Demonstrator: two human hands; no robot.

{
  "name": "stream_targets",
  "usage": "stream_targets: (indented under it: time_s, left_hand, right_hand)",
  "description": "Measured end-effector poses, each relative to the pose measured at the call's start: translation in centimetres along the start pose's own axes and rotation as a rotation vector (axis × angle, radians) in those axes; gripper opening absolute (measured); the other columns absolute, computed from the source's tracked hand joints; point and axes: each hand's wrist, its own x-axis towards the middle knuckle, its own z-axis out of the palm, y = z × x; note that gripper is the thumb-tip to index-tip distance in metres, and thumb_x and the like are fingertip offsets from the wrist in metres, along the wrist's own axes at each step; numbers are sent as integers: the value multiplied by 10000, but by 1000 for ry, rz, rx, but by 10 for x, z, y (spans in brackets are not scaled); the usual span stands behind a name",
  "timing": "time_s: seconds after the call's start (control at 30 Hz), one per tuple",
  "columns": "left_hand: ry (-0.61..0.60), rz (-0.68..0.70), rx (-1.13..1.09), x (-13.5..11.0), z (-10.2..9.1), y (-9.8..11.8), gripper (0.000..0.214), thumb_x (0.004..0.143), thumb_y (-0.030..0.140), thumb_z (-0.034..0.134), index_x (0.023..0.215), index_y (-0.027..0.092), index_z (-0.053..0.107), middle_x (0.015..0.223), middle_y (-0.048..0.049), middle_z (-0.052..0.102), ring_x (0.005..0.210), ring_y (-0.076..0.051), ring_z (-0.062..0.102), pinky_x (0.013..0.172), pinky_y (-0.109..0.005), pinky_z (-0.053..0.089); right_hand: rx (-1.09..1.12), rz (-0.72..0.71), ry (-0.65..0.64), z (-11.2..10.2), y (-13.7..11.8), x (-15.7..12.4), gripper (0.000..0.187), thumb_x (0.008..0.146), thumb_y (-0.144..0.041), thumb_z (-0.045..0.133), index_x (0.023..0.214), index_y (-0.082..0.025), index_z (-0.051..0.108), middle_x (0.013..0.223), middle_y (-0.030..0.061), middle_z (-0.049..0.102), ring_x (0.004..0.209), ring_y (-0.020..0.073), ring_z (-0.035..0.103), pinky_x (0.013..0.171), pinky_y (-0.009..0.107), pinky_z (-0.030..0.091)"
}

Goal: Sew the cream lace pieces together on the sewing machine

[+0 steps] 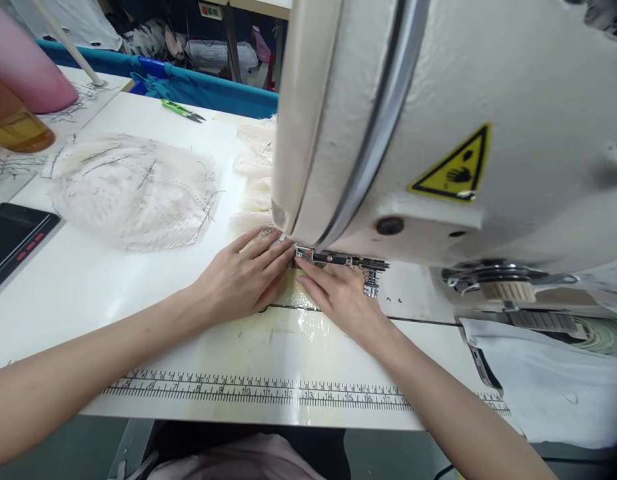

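A large cream sewing machine (358,133) fills the upper right, its needle area low at its left end. My left hand (246,273) lies palm down just left of the presser foot (302,255), fingers stretched out over pale sheer fabric. From the other side, my right hand (341,293) reaches in, fingers extended, index fingertip beside the foot. Behind my left hand, gathered cream fabric (256,173) runs back along the machine head. The stitching point itself is mostly hidden by my fingers and the machine.
A round piece of sheer fabric (133,190) with dark loose threads lies at left. Green thread snips (182,110) rest behind it. A phone (18,240) is at the left edge; a printed ruler (268,393) runs along the front. White cloth (553,380) lies right.
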Motion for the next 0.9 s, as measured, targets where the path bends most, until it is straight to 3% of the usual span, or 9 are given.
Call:
stream_targets:
  time_s: [0.4,0.57,0.77,0.9]
  left_hand:
    - [-19,-49,-33,1,-1,2,368,917,276,465,1204,105,620,1221,-146,654,1228,-320,555,1037,-475,441]
    - [-33,-43,9,2,-1,3,383,930,288,443,1207,88,616,1229,-156,648,1203,-318,570,1015,-470,449]
    - [-15,-40,48,2,-10,4,327,955,311,458,1127,117,658,1144,-130,686,1152,-296,593,949,-438,483]
    - [-44,-198,-16,23,-11,-13,300,961,294,426,1071,157,669,1057,-116,690,992,-274,635,786,-407,517]
  right_hand:
    - [-170,-27,56,1,1,1,349,988,-423,437,1238,-267,624,775,29,660,711,163,601,815,343,423]
    - [-82,14,98,0,10,2,308,978,-396,466,1206,-285,641,971,53,727,925,194,636,866,341,435]
    - [80,74,90,1,15,1,289,971,-382,457,1118,-260,674,963,79,726,919,238,652,807,406,494]
    - [220,77,160,-3,17,2,317,969,-422,421,1078,-261,671,879,77,724,893,256,666,779,448,525]
